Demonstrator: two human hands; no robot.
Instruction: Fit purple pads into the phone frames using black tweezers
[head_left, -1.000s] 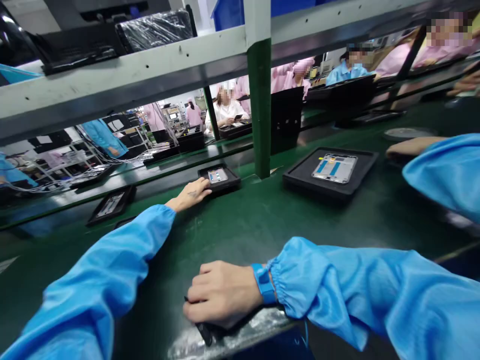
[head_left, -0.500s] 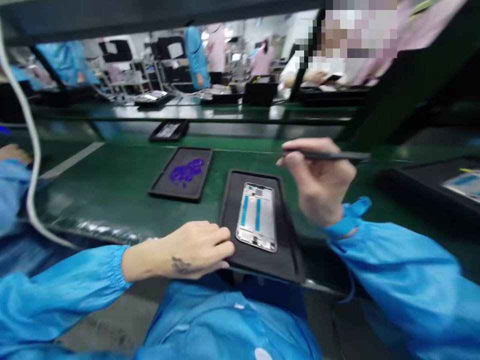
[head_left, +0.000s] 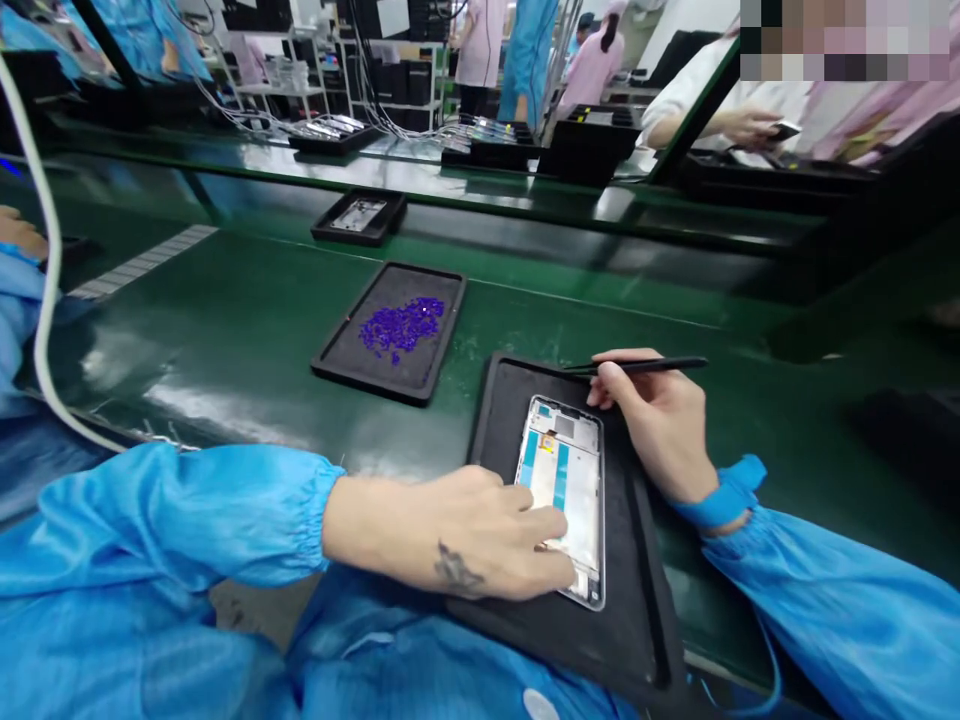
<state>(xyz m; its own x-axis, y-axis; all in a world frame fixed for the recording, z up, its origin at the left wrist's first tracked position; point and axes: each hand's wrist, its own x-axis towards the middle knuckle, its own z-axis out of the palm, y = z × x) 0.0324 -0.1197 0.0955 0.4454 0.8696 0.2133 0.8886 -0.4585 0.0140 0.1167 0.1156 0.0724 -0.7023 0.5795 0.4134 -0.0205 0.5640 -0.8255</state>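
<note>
A phone frame (head_left: 581,500) with blue strips and a silvery inner face lies in a black tray (head_left: 495,400) at the table's near edge. My left hand (head_left: 480,540) reaches over the frame's lower left part, its fingers apart and the fingertips on or just above the surface. Pinched in my right hand (head_left: 664,420) is a pair of black tweezers (head_left: 667,365), held almost level over the tray's far right corner, tips pointing left. The tweezers' tips are clear of the phone frame.
A second black tray (head_left: 337,360) holds many tiny purple pieces (head_left: 401,328). Behind it stands a smaller black tray (head_left: 324,230) with a metallic part. A white cable (head_left: 49,260) hangs at left, near another person's hand (head_left: 19,235). Several people work beyond the green table (head_left: 247,330).
My left hand has moved from the tray's left edge onto the phone frame. My right hand with the tweezers has come closer over the tray. The view has shifted.
</note>
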